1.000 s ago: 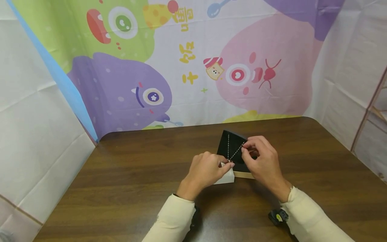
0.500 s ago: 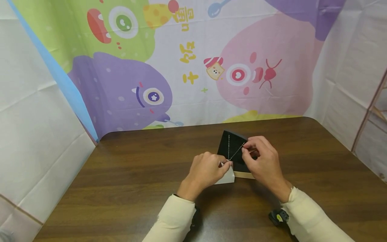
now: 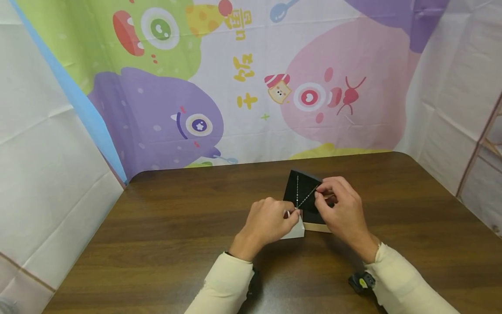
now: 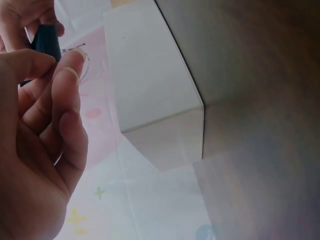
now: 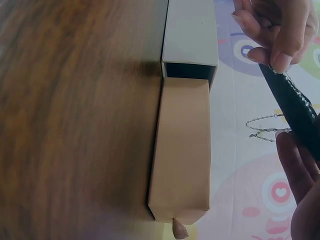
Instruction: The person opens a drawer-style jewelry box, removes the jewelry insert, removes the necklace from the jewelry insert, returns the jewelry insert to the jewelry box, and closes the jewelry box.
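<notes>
A thin silver necklace (image 3: 297, 192) lies in a V across a black jewelry pad (image 3: 289, 192), which is held tilted above an open box. My left hand (image 3: 268, 220) pinches the necklace at the V's lower point, by the pad's bottom edge; whether a pendant sits there is hidden by the fingertips. With thumb and fingers, my right hand (image 3: 341, 207) grips the pad along its right side. In the right wrist view, loose chain loops (image 5: 265, 119) hang behind the pad (image 5: 287, 100).
Below the hands stands a white box sleeve (image 3: 294, 231) with a tan drawer (image 3: 317, 227) pulled partly out to the right. A small tab (image 5: 180, 229) sticks out of the drawer's end. The brown wooden table (image 3: 176, 235) meets a cartoon-printed cloth (image 3: 251, 139) behind.
Both hands keep their hold and stay nearly in place. The pad has shifted very slightly to the right, and the left thumb tip has drawn back a little to the left.
</notes>
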`<state>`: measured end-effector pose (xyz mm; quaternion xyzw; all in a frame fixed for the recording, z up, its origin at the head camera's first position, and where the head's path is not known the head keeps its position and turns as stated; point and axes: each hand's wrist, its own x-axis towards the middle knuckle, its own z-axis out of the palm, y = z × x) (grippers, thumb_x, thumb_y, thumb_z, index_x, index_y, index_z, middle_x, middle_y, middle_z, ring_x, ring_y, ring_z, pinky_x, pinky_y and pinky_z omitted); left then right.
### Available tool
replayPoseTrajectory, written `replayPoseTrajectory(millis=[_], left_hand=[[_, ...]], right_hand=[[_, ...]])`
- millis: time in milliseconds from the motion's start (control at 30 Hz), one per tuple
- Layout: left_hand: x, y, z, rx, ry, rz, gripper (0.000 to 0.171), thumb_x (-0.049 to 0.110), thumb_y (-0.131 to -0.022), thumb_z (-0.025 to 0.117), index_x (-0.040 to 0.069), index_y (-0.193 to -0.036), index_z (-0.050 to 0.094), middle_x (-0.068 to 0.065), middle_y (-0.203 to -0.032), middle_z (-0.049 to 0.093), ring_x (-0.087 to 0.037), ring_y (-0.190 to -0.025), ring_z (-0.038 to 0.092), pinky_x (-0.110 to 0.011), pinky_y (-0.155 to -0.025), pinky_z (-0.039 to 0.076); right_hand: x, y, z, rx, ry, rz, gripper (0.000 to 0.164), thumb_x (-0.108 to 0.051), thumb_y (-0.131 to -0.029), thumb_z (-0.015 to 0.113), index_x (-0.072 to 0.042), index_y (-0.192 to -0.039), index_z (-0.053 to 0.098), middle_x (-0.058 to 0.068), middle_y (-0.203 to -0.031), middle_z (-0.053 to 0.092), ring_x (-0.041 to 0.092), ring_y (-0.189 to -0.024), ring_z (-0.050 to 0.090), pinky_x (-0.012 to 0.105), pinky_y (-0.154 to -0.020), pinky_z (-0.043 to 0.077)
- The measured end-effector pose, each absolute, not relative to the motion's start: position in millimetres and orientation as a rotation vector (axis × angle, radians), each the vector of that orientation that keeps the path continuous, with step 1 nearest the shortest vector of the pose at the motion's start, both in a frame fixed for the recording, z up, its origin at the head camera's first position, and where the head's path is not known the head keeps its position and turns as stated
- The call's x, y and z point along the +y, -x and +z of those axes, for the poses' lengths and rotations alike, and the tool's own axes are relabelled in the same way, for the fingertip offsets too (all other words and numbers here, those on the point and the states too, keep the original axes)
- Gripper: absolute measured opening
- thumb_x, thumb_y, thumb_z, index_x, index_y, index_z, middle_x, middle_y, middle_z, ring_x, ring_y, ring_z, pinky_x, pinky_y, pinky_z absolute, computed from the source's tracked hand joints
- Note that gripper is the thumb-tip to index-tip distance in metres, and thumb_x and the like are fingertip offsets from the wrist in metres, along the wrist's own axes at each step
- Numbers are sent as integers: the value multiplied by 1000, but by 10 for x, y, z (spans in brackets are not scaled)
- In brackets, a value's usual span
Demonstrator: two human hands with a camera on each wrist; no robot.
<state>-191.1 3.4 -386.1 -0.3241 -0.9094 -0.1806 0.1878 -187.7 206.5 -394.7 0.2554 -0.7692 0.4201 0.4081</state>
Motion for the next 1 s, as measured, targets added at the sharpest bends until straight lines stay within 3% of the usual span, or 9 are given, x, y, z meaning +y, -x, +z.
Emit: replayPoseTrajectory(millis=[533, 1000], left_hand=[[41, 1915, -3873, -2524, 860, -535, 34, 29, -91, 62, 24, -59, 52, 13, -50, 41, -4, -44, 39, -24, -41, 29], [37, 1912, -3881, -2478, 840, -553, 33, 26, -89, 62, 25, -59, 50, 13, -50, 41, -5, -44, 39, -25, -41, 28]], right_hand=[[2060, 1865, -3939, -1937, -640, 1066, 20, 9, -77, 71, -3, -92, 68, 12, -103, 64, 15, -75, 65, 15, -66, 51], [2070, 1864, -3947, -1966, -632, 1049, 16, 8, -80, 68, -3, -92, 67, 10, -103, 63, 15, -78, 64, 17, -64, 51]])
